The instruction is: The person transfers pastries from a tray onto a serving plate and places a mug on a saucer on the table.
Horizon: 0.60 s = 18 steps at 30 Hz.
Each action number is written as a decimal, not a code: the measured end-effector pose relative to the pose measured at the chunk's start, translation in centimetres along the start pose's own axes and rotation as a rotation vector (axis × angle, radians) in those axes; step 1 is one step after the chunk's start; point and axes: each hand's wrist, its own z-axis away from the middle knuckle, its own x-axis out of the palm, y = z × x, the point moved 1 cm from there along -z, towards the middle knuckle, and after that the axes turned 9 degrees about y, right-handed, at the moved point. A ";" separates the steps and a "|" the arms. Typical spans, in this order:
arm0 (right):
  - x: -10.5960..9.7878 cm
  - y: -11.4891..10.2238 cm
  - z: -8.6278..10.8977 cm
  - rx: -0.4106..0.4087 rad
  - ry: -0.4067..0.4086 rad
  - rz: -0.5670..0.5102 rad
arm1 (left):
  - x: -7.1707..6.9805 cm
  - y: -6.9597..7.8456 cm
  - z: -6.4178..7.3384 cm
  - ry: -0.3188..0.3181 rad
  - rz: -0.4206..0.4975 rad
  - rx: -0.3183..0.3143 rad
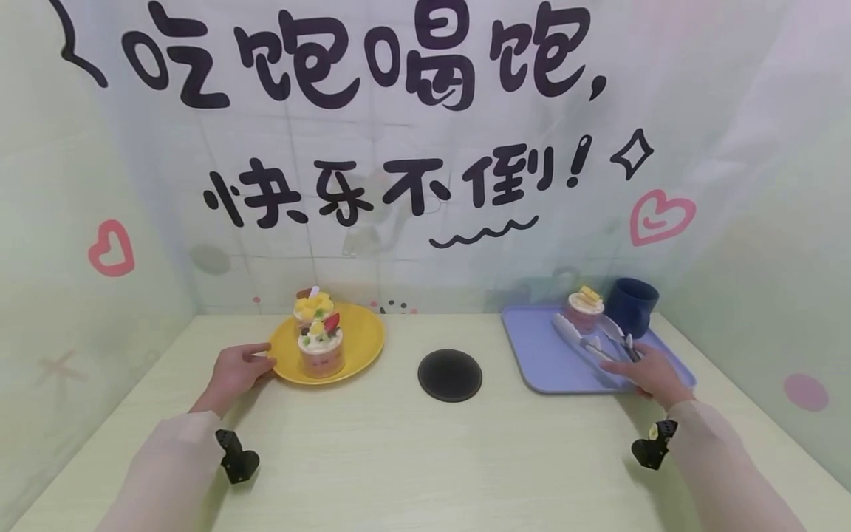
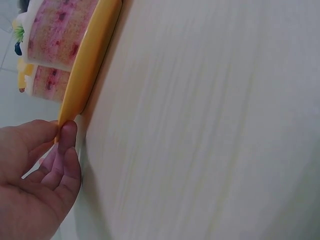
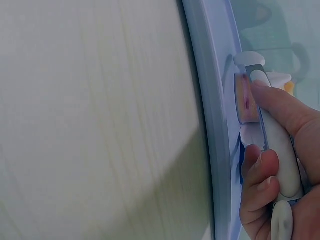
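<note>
At the left, my left hand (image 1: 234, 373) pinches the near-left rim of a yellow plate (image 1: 364, 332) between thumb and fingers, as the left wrist view also shows. Two toy dessert cups stand on the plate: a front one (image 1: 322, 356) topped with cream and fruit, and a rear one (image 1: 306, 316) with yellow cubes, partly hidden. Over a blue tray (image 1: 535, 362) on the right, my right hand (image 1: 654, 369) grips a pair of tongs (image 3: 280, 150) by the handles, thumb along one arm. The tongs' tips spread apart near a third dessert cup (image 1: 583, 318) on the tray.
A dark blue mug (image 1: 631, 307) stands at the tray's back right corner. Between plate and tray lies a round black disc (image 1: 450, 375) on the pale wooden table (image 1: 425, 458). A printed backdrop (image 1: 412, 273) rises behind the table and along both sides.
</note>
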 end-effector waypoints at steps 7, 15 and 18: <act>0.5 -0.2 -0.4 0.007 0.022 0.001 | 0.0 0.0 0.0 0.001 0.011 0.004; 1.0 -0.4 -0.8 0.047 0.036 0.042 | 0.0 0.2 0.1 -0.004 0.018 0.000; 1.2 -0.6 -1.0 0.042 0.045 0.054 | -0.2 0.2 0.2 -0.003 0.020 -0.004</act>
